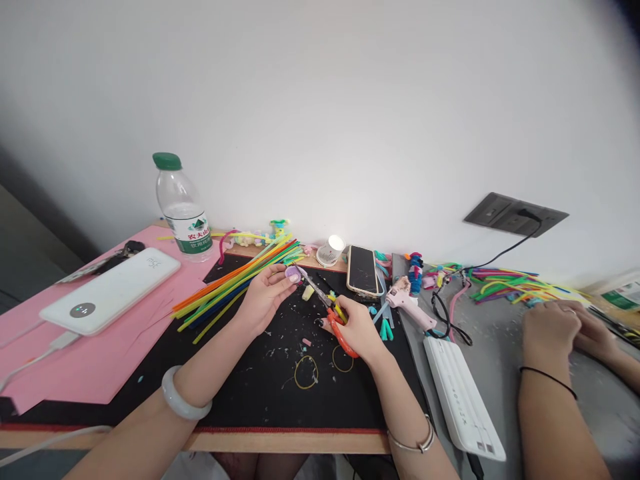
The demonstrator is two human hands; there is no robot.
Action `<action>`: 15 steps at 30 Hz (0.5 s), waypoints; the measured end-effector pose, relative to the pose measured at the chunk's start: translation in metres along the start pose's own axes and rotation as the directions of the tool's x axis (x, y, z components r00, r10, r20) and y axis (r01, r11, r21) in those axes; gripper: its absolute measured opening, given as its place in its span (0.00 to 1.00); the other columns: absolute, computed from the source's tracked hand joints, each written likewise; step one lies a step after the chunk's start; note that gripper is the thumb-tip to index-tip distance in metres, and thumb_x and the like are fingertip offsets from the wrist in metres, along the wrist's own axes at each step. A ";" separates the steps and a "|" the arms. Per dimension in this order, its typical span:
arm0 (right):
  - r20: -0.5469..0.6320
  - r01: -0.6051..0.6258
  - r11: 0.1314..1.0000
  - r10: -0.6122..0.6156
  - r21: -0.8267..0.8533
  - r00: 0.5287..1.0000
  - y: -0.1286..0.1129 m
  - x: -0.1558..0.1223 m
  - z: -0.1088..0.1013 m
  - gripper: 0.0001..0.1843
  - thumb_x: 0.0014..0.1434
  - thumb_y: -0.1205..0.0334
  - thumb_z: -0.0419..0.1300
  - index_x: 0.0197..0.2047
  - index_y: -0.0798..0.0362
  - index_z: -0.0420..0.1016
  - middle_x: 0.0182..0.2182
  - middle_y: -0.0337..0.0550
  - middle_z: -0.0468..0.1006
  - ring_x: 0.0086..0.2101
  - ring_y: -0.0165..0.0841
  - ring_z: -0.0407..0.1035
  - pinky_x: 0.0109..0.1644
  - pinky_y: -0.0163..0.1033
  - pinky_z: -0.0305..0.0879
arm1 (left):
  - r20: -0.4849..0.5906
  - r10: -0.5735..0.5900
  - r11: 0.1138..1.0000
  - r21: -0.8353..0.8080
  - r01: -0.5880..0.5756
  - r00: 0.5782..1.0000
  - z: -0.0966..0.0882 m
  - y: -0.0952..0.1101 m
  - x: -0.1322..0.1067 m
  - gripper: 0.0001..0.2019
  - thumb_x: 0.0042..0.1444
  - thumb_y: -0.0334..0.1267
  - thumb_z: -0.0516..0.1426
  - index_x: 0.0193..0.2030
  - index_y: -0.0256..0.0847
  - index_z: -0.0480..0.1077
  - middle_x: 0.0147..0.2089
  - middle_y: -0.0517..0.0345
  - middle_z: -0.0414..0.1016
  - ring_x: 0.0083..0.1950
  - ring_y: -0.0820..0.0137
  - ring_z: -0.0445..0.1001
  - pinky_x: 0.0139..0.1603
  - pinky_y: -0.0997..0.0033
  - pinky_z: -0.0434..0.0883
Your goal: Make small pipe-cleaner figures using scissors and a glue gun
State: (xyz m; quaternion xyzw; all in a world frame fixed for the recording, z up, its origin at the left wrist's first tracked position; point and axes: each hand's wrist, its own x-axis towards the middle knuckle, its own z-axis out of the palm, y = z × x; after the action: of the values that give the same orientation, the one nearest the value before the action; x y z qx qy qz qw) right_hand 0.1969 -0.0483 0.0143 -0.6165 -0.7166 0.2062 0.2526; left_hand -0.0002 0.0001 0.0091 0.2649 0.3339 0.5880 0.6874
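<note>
Between the thumb and fingers of my left hand [263, 298] is a small purple fuzzy piece [292, 273]. My right hand [359, 325] grips orange-handled scissors [343, 339], their blades pointing up and left to the purple piece. Whether the blades touch or cut it I cannot tell. A pale yellowish piece [308, 292] lies under the blades on the black mat [230, 390]. To the left of my left hand spreads a bundle of coloured pipe cleaners [220, 300]. Two rubber bands [306, 373] and scattered fluff lie on the mat below my hands.
A water bottle [185, 213] and a white power bank [111, 291] stand left on pink paper [95, 367]. Behind are a paper cup [331, 250] and phone [363, 269]. A glue gun [411, 303], second power bank [464, 400] and another person's hands [553, 327] are right.
</note>
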 end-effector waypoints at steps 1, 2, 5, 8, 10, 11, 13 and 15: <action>0.001 0.006 1.000 -0.006 -0.004 1.000 0.000 0.000 0.000 0.20 0.47 0.54 0.62 0.24 0.50 0.51 0.21 0.30 0.56 0.24 0.27 0.49 0.27 0.32 0.46 | -0.001 0.003 1.000 0.008 -0.003 1.000 0.000 0.000 0.000 0.19 0.38 0.30 0.70 0.36 0.38 0.68 0.33 0.60 0.78 0.36 0.76 0.76 0.41 0.77 0.73; 0.000 0.011 1.000 -0.011 -0.009 1.000 0.001 0.000 0.000 0.20 0.47 0.54 0.63 0.25 0.50 0.51 0.22 0.30 0.57 0.25 0.27 0.50 0.27 0.32 0.47 | 0.001 0.007 1.000 0.017 -0.007 1.000 -0.001 0.001 0.000 0.19 0.38 0.30 0.70 0.35 0.38 0.67 0.32 0.61 0.78 0.35 0.76 0.76 0.41 0.77 0.73; 0.001 0.024 0.999 -0.024 -0.034 1.000 0.001 -0.001 -0.001 0.20 0.47 0.53 0.63 0.27 0.50 0.52 0.24 0.31 0.59 0.26 0.28 0.52 0.28 0.33 0.49 | 0.016 0.016 0.998 0.065 -0.017 1.000 -0.002 0.004 0.000 0.20 0.37 0.31 0.70 0.36 0.38 0.66 0.31 0.62 0.78 0.34 0.76 0.76 0.39 0.77 0.73; -0.007 0.038 0.998 -0.039 -0.057 0.999 0.002 -0.002 -0.003 0.20 0.47 0.53 0.63 0.26 0.50 0.52 0.25 0.31 0.60 0.26 0.28 0.53 0.29 0.33 0.50 | 0.034 0.026 0.993 0.118 -0.030 0.999 -0.004 0.008 0.002 0.22 0.37 0.31 0.70 0.37 0.39 0.65 0.29 0.63 0.78 0.32 0.77 0.76 0.37 0.78 0.72; -0.014 0.046 0.997 -0.047 -0.060 0.999 0.002 -0.002 -0.003 0.21 0.47 0.53 0.63 0.26 0.50 0.52 0.25 0.31 0.60 0.26 0.28 0.53 0.29 0.33 0.50 | 0.047 0.035 0.992 0.119 -0.040 0.998 -0.005 0.009 0.003 0.22 0.37 0.30 0.70 0.37 0.39 0.65 0.28 0.64 0.78 0.32 0.77 0.76 0.37 0.78 0.72; -0.014 0.048 0.997 -0.049 -0.058 0.999 0.002 -0.002 -0.003 0.21 0.47 0.52 0.63 0.26 0.50 0.52 0.25 0.31 0.60 0.26 0.28 0.53 0.29 0.33 0.50 | 0.052 0.038 0.993 0.109 -0.043 0.998 -0.006 0.009 0.003 0.22 0.37 0.30 0.70 0.37 0.39 0.66 0.28 0.64 0.78 0.32 0.77 0.76 0.38 0.78 0.72; -0.013 0.048 0.997 -0.048 -0.053 0.999 0.002 -0.002 -0.004 0.21 0.47 0.52 0.63 0.26 0.50 0.52 0.25 0.31 0.60 0.26 0.28 0.53 0.29 0.33 0.50 | 0.056 0.042 0.996 0.073 -0.046 0.998 -0.007 0.008 0.005 0.21 0.38 0.30 0.70 0.38 0.39 0.66 0.29 0.63 0.78 0.34 0.76 0.76 0.39 0.77 0.73; -0.009 0.043 0.998 -0.043 -0.048 0.999 0.001 -0.002 -0.004 0.21 0.47 0.53 0.63 0.26 0.50 0.51 0.25 0.31 0.59 0.26 0.28 0.53 0.29 0.33 0.50 | 0.037 0.049 0.999 0.015 -0.050 0.998 -0.009 0.007 0.007 0.19 0.39 0.29 0.69 0.37 0.39 0.67 0.31 0.62 0.78 0.34 0.76 0.77 0.39 0.77 0.73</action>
State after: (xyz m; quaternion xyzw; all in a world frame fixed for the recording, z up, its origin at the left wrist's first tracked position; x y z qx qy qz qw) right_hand 0.2008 -0.0499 0.0166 -0.6078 -0.7332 0.1803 0.2459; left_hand -0.0113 0.0082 0.0078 0.2894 0.3191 0.5973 0.6765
